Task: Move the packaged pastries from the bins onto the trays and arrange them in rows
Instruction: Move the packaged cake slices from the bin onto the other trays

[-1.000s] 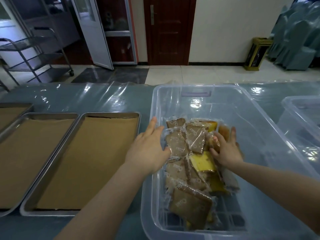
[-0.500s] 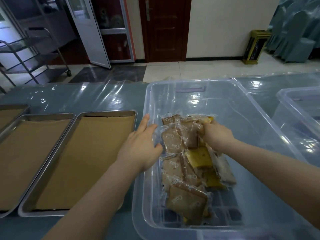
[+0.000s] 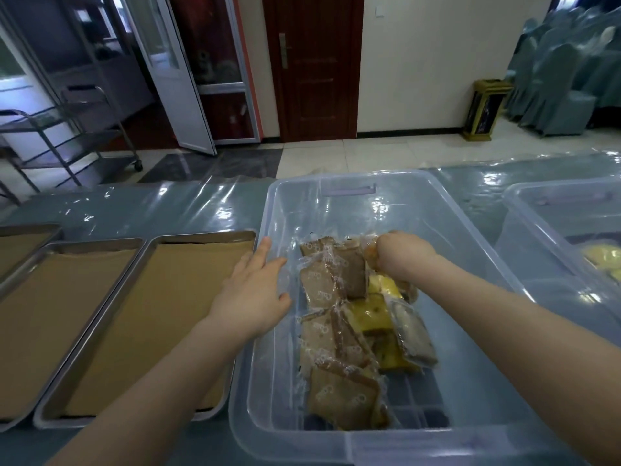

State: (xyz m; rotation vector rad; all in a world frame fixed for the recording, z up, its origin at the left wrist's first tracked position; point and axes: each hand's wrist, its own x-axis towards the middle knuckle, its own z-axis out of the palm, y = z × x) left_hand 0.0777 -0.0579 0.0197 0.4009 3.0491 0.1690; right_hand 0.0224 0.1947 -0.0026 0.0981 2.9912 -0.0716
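My left hand [image 3: 250, 299] is open at the bin [image 3: 336, 216] wall, right hand [image 3: 401, 257] gripping a pastry [image 3: 369, 258]. Plastic-covered table [image 3: 168, 206], tiled floor [image 3: 386, 153], red door [image 3: 312, 68].

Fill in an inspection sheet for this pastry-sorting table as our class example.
Surface: table under clear plastic sheeting.
Job's things: packaged pastries piled in clear bin; paper-lined trays hold none; second bin at right.
Clutter: nothing seen.
Grips: left hand open at the bin's left wall; right hand grips one pastry packet.
Cables: nothing seen.
Surroundings: trolley, dark door, covered chairs.
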